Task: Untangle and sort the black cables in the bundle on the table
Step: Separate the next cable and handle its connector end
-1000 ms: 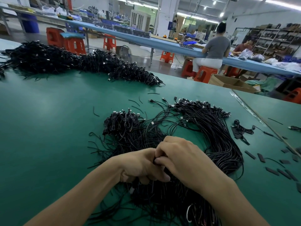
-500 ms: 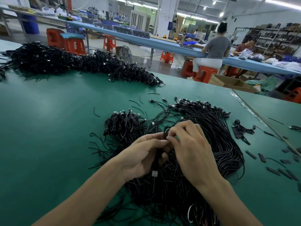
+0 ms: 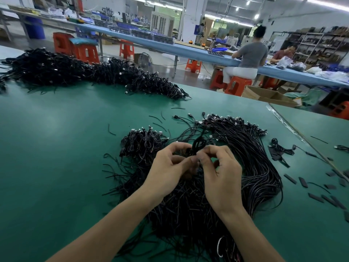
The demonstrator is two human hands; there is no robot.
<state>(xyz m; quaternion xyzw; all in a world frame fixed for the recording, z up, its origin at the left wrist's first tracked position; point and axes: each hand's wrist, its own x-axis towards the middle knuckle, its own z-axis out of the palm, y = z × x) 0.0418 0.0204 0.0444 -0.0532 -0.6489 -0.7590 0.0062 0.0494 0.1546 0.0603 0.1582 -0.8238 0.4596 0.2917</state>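
- One view, from a wide-angle camera worn on the person's head.
- It faces forward and down over the green tabletop (image 3: 56, 148), which fills the lower two thirds of the frame.
- It sits close. The left hand (image 3: 170, 167) and right hand (image 3: 221, 174) meet just below centre over the black cables (image 3: 255, 157), and both forearms enter from the bottom edge.
- Across the upper frame slants a long blue workbench (image 3: 188, 48), small and far off.

— The table (image 3: 56, 148) is looking smooth, matt green, is it?
— Yes. The cables (image 3: 255, 157) are shining a little, black plastic; at twelve o'clock of them, connectors (image 3: 209, 116) are glinting like metal.
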